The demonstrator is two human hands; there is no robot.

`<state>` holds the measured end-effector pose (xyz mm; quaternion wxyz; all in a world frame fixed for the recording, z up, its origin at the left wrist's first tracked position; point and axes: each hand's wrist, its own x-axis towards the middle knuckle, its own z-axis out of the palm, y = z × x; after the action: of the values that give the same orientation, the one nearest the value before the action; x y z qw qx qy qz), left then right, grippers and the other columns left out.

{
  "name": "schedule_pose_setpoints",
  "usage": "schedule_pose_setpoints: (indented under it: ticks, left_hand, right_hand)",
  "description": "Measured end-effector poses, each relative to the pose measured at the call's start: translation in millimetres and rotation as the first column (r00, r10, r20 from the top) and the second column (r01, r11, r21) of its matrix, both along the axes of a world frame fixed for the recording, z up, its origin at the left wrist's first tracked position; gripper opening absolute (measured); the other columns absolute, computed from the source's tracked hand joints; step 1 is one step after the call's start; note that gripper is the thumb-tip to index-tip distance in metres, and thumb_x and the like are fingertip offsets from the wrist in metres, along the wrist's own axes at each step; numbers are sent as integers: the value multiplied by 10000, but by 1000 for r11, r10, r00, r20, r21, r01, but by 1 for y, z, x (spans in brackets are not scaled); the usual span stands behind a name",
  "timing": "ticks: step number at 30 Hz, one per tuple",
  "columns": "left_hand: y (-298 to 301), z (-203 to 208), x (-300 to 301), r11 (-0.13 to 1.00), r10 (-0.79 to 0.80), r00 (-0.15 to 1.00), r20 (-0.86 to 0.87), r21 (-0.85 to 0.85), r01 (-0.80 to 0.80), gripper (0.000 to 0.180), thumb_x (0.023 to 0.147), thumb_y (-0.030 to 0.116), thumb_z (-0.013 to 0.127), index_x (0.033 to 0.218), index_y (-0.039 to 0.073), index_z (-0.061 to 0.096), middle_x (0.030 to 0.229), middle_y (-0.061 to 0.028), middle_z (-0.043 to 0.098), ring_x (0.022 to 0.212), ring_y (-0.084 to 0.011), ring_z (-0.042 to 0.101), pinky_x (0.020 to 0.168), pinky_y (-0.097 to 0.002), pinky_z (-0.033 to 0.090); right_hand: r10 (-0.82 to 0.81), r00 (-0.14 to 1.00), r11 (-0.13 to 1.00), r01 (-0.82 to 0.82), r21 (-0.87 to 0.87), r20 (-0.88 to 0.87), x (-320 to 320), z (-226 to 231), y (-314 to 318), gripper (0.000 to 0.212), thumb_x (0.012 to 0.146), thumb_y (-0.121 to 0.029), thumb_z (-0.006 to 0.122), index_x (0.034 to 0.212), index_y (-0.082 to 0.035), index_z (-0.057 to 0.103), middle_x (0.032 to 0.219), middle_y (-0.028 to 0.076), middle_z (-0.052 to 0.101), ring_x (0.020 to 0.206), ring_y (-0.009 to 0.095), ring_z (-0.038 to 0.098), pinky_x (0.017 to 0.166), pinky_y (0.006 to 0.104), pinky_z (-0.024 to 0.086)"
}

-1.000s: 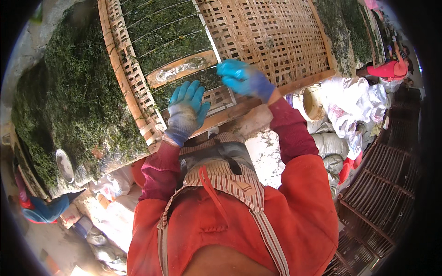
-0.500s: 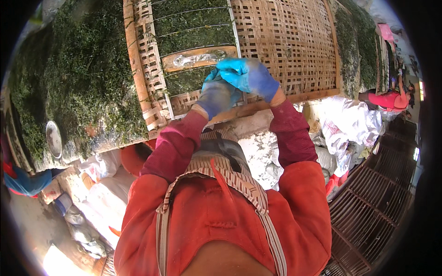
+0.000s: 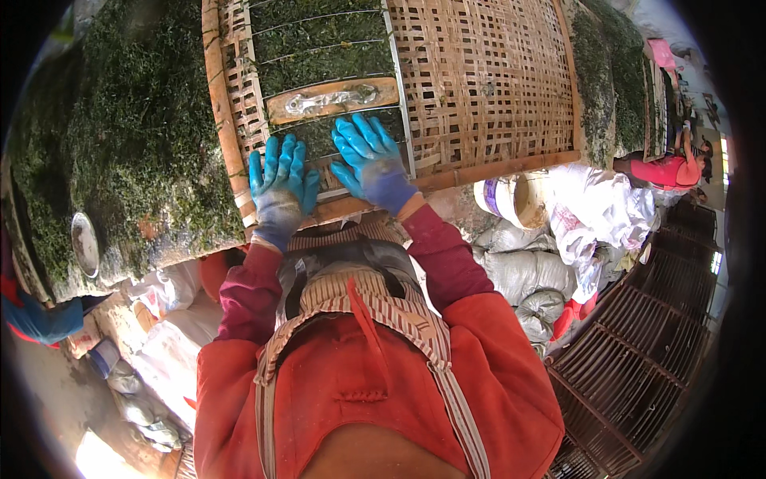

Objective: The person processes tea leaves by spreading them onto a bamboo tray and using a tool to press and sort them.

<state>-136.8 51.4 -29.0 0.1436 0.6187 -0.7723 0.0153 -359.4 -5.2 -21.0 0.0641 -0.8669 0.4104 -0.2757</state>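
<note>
Leaning over a woven tray [image 3: 487,88] at the top of the frame, the person in red sleeves and a striped apron [image 3: 399,315] has both gloved hands loose, grasping nothing. The left hand [image 3: 281,190] lies palm down with fingers straight, over the lower left corner of a thin pale frame [image 3: 396,76] set on the weave. The right hand [image 3: 371,166], fingers a little spread, is flat over the lowest strip of chopped greens [image 3: 323,52] inside that frame; I can't tell how hard either palm presses. Those greens fill the frame at upper centre, crossed by thin wires, and a wooden bar [image 3: 283,109] with a shiny patch along its middle sits across them just above the fingertips. At upper left, a broad dark mass of greenery [image 3: 136,112] covers the surface beside the tray, a pale oval dish [image 3: 85,246] near its lower edge. Right of centre I see a white bucket [image 3: 503,195] beside white plastic bags [image 3: 602,199], and at the far right another person [image 3: 674,171] in red, above a dark slatted rack [image 3: 638,343].
</note>
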Motion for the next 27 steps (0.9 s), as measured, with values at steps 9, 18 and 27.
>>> schedule_pose_setpoints:
  ticks: [9, 18, 27]
  left_hand:
    - [5, 6, 13, 1000, 9, 1000, -1, -5, -9, 528, 984, 352, 602, 1472, 160, 552, 1533, -69, 529, 1494, -365, 378, 1246, -611, 179]
    - [4, 16, 18, 999, 9, 1000, -8, 42, -9, 525, 984, 391, 594, 1466, 187, 561, 1542, -40, 523, 1500, -365, 369, 1257, -593, 150]
    - [-75, 51, 6, 969, 5, 945, -328, -231, -85, 419, 946, 199, 685, 1349, 97, 643, 1463, -135, 589, 1398, -421, 487, 1169, -513, 389]
  right_hand:
    - [142, 940, 986, -161, -39, -310, -50, 16, -21, 400, 907, -202, 676, 1282, -61, 682, 1435, 105, 600, 1357, 309, 531, 1196, 487, 363]
    - [281, 942, 959, -281, 27, -184, -37, 23, -31, 321, 911, -167, 645, 1191, -22, 701, 1361, 121, 634, 1320, 322, 539, 1103, 466, 445]
    - [13, 925, 996, -44, -74, -381, -86, 12, -29, 324, 913, -251, 676, 1181, -79, 736, 1365, 79, 647, 1419, 304, 477, 1207, 614, 285]
